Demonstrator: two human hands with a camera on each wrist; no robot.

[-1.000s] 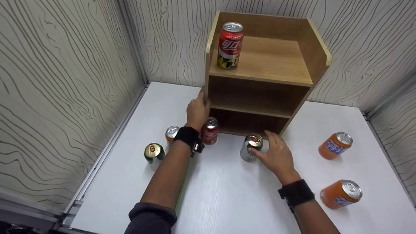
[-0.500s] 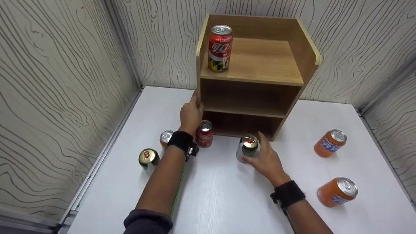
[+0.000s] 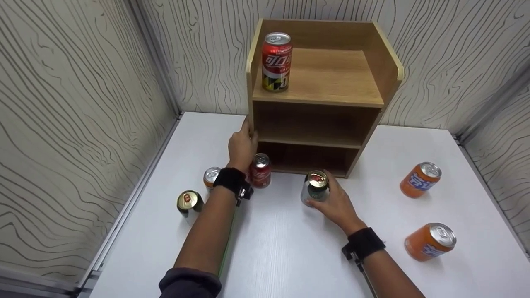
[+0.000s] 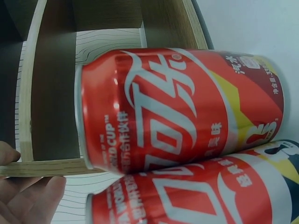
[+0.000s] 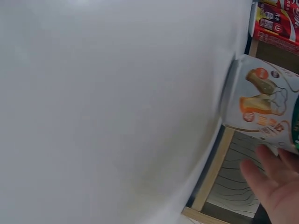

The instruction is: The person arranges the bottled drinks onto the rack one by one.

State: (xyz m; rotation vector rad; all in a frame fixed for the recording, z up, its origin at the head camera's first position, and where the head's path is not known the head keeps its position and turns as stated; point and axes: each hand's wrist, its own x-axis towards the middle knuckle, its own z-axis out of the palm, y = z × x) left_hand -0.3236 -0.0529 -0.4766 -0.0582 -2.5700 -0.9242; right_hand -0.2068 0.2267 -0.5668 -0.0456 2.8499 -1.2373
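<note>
My left hand (image 3: 242, 145) grips the left side panel of a small wooden shelf (image 3: 327, 74); in the left wrist view its fingers (image 4: 39, 193) lie on both sides of the panel's edge. Upright before the shelf's lowest opening stands a white and green can (image 3: 316, 192) with a gold top. Around that can my right hand (image 3: 337, 205) has its thumb in front and its fingers behind. Next to my left wrist is a red cola can (image 3: 261, 171), and the left wrist view shows a second red can (image 4: 187, 198) beside it, mostly hidden in the head view.
Another red cola can (image 3: 276, 62) stands on the shelf's top left. Two orange soda cans, one farther back (image 3: 420, 180) and one nearer (image 3: 430, 242), are on the white table's right. Left of my forearm are a gold-topped can (image 3: 189, 200) and a partly covered orange can (image 3: 211, 176).
The right hand's fingers have closed in around the white and green can. My left hand stays on the shelf panel. The head view has shifted slightly.
</note>
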